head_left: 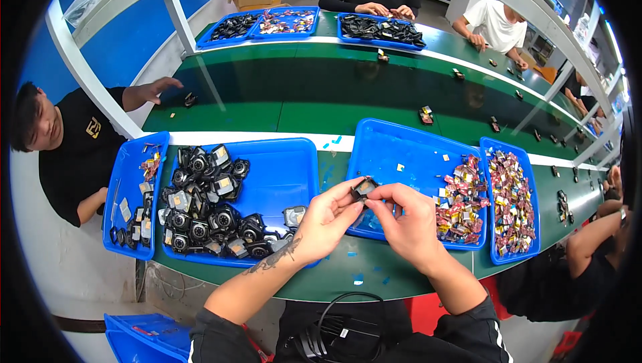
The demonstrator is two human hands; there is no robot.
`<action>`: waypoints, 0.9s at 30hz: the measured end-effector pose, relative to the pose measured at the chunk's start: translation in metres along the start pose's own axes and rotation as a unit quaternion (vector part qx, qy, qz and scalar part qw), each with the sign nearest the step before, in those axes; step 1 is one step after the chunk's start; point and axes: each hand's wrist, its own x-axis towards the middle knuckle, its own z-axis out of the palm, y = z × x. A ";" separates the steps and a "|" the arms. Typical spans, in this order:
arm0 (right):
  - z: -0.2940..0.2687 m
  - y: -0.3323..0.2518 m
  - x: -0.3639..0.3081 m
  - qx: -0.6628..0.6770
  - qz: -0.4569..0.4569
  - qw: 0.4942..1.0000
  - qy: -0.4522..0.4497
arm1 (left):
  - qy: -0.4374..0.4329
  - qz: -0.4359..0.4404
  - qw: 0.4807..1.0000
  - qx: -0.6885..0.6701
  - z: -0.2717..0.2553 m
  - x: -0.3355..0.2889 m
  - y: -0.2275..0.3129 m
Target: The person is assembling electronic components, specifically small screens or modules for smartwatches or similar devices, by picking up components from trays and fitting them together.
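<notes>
Between my two hands is a small black watch housing (364,190), its open side showing a pale part inside. My left hand (326,221) grips it by the edge with thumb and fingers. My right hand (409,224) pinches at its right edge; whether a smaller part sits between those fingertips is hidden. Below and left of my left hand, a blue tray (284,179) holds a heap of black watch housings (200,202), some with round backs up. Beneath my hands, another blue tray (394,152) has small red, yellow and silver parts (463,196) piled on its right side.
A narrow blue tray (496,254) of similar small parts stands at right, another (115,189) at left. Beyond, a green conveyor belt (314,105) carries scattered housings (426,115). Co-workers sit across and at both sides; one person's hand (164,87) reaches over the belt at left.
</notes>
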 end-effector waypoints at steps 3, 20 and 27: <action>0.004 0.000 0.003 -0.018 -0.023 0.999 0.025 | -0.013 -0.011 1.000 0.019 -0.003 0.003 0.000; 0.004 0.003 0.004 0.077 0.033 0.996 0.018 | -0.049 -0.020 0.999 0.006 -0.002 0.002 0.000; -0.003 -0.002 0.006 -0.015 0.001 1.000 0.009 | -0.055 -0.028 0.997 0.043 0.000 0.001 0.003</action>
